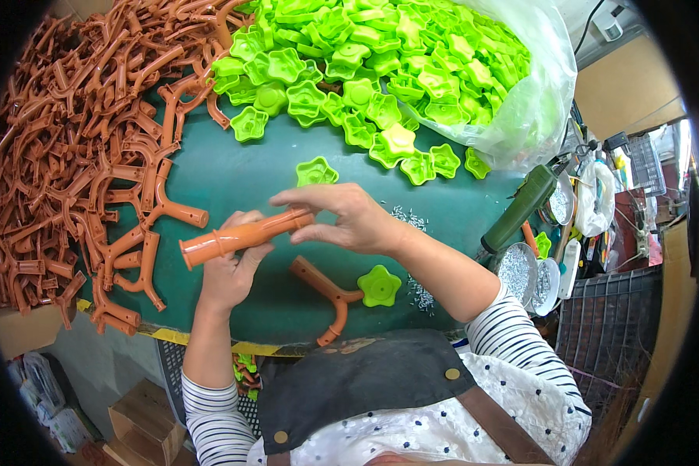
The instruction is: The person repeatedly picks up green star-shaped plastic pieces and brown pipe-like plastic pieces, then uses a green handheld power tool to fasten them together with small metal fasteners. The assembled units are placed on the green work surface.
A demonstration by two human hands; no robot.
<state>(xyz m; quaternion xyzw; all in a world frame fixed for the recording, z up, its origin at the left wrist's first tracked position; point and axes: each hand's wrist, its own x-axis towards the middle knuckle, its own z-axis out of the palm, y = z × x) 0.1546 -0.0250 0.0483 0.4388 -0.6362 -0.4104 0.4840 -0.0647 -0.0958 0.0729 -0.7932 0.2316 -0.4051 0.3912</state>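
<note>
Both hands are on a brown plastic branch-shaped tube (245, 235), held at a slant above the green table with its wide ringed end to the left. My left hand (229, 276) is closed around it from below, near that wide end. At the other end, my right hand (349, 221) grips it between thumb and fingers. Below them on the table lies a brown Y-shaped branch piece (326, 291), one arm touching a bright green star-shaped cap (379, 286). Another green star cup (317, 172) rests just beyond my right hand.
A big heap of brown branch pieces (70, 171) covers the left side. Green star caps (357, 58) spill from a clear plastic bag (547, 101) at the back. Loose screws (421, 295) lie beside my right forearm. A green electric screwdriver (522, 208) and metal dishes of screws (516, 273) are at right.
</note>
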